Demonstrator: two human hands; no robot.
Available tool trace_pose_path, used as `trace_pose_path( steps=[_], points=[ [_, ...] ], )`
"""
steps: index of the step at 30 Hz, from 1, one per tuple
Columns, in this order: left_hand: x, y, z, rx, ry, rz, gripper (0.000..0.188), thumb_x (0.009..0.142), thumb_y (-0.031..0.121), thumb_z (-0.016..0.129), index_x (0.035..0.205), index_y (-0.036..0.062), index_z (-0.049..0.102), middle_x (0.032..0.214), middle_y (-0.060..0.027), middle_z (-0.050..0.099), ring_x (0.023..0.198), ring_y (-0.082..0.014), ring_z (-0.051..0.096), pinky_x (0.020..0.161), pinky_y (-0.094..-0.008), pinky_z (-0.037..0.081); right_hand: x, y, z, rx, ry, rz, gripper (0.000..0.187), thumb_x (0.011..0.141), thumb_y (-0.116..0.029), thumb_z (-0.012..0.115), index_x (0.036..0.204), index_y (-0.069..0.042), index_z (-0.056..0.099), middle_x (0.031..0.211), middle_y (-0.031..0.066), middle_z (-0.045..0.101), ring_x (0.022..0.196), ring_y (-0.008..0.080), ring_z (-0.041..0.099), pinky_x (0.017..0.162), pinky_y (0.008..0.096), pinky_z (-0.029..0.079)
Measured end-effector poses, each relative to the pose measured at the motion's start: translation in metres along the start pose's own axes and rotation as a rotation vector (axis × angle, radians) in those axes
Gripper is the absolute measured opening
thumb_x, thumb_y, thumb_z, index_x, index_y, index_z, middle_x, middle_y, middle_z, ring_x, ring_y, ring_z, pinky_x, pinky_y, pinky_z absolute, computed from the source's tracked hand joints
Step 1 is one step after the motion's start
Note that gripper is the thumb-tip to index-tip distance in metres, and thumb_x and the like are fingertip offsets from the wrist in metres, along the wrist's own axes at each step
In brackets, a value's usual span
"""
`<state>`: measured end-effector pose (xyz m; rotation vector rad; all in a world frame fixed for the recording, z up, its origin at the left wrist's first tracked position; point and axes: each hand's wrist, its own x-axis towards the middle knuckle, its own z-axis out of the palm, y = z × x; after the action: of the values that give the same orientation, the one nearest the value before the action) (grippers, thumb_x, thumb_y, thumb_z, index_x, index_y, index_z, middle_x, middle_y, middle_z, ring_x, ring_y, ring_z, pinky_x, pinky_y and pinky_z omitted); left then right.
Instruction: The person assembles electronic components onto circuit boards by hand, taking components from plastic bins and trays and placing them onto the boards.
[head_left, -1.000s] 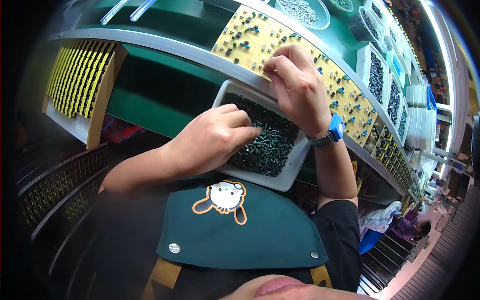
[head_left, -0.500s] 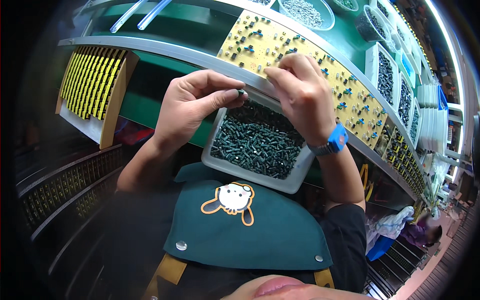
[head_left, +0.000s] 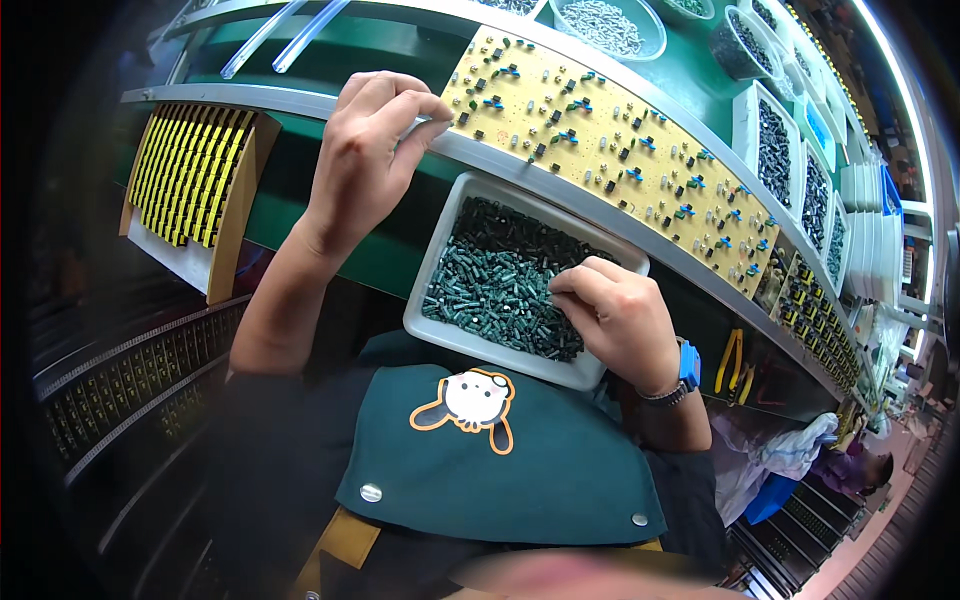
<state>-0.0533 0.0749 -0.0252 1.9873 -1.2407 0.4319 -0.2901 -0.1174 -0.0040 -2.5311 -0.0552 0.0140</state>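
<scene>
head view, looking down. left hand [head_left: 372, 150] raised at the left end of a yellow board [head_left: 528, 80], over the metal rail [head_left: 250, 95]. thumb and fingertips drawn together; cannot tell whether anything is pinched between.

right hand [head_left: 628, 318] lower down, over the right side of a white tray [head_left: 490, 347]. its thumb and fingers bunched at the tips, right by the dark green parts [head_left: 490, 280]; cannot tell whether one is gripped. blue-faced wristband [head_left: 689, 366] on that wrist.

the green parts lie in a loose heap inside the tray, which sits between the rail and the wearer's dark green apron [head_left: 500, 490]. board slants away to the right beyond the rail, dotted with small black, blue, green and grey pieces.

about: yellow blocks [head_left: 190, 175] in rows at left; two clear tubes [head_left: 300, 42] above them. round tub [head_left: 655, 48] of pale pieces past the board; long white bin [head_left: 746, 140] of dark rods to its right. yellow-handled pliers [head_left: 735, 365] right of the right hand. another person [head_left: 855, 470] at far right, small and blurred.
</scene>
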Motion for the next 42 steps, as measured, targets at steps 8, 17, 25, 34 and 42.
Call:
trace_pose_path(
  steps=[8,17,25,34,42],
  points=[
    [0.011,0.005,-0.001,0.075,-0.082,0.046,0.013,0.084,-0.004,0.075,0.094,0.0035,0.074,0.102,-0.0051,0.067,0.096,-0.0201,0.057,0.082,-0.0324,0.049,-0.002,0.004,0.0,0.193,0.165,0.043,0.015,0.086,0.008,0.069,0.099,0.001,0.075,0.087,0.0062,0.07,0.07,0.0174,0.061,0.064,0.0276,0.048],
    [0.011,0.002,-0.006,0.149,-0.118,0.087,0.011,0.084,-0.003,0.077,0.091,0.0043,0.072,0.099,-0.005,0.066,0.094,-0.0206,0.058,0.082,-0.0339,0.052,-0.002,0.004,-0.009,0.396,0.266,0.12,0.021,0.087,0.012,0.067,0.104,0.004,0.076,0.091,0.0085,0.072,0.074,0.0132,0.062,0.066,0.0243,0.049],
    [0.006,0.029,-0.004,-0.043,-0.04,0.067,0.021,0.08,-0.005,0.078,0.1,0.0031,0.076,0.102,-0.0062,0.068,0.09,-0.0214,0.061,0.079,-0.0343,0.052,-0.006,0.01,-0.012,0.865,0.357,0.258,0.016,0.091,0.011,0.066,0.106,0.007,0.072,0.094,0.0133,0.073,0.075,0.0159,0.067,0.07,0.0233,0.054],
    [-0.024,0.079,0.028,-0.34,-0.551,0.146,0.021,0.078,0.008,0.081,0.098,0.0064,0.075,0.099,-0.0056,0.067,0.084,-0.0222,0.06,0.078,-0.0349,0.051,-0.018,0.027,-0.03,1.255,0.441,0.328,0.012,0.095,0.009,0.065,0.106,0.007,0.068,0.092,0.0135,0.073,0.074,0.0167,0.069,0.073,0.0236,0.057],
    [-0.016,0.103,0.049,-0.032,-0.778,0.386,0.017,0.085,0.017,0.075,0.099,0.0069,0.072,0.106,-0.0063,0.066,0.095,-0.0228,0.061,0.087,-0.0342,0.05,0.009,0.089,-0.063,-0.125,0.847,-0.003,0.002,0.09,0.002,0.07,0.092,0.002,0.071,0.096,0.0082,0.068,0.074,0.015,0.056,0.068,0.0251,0.048]
  ],
)
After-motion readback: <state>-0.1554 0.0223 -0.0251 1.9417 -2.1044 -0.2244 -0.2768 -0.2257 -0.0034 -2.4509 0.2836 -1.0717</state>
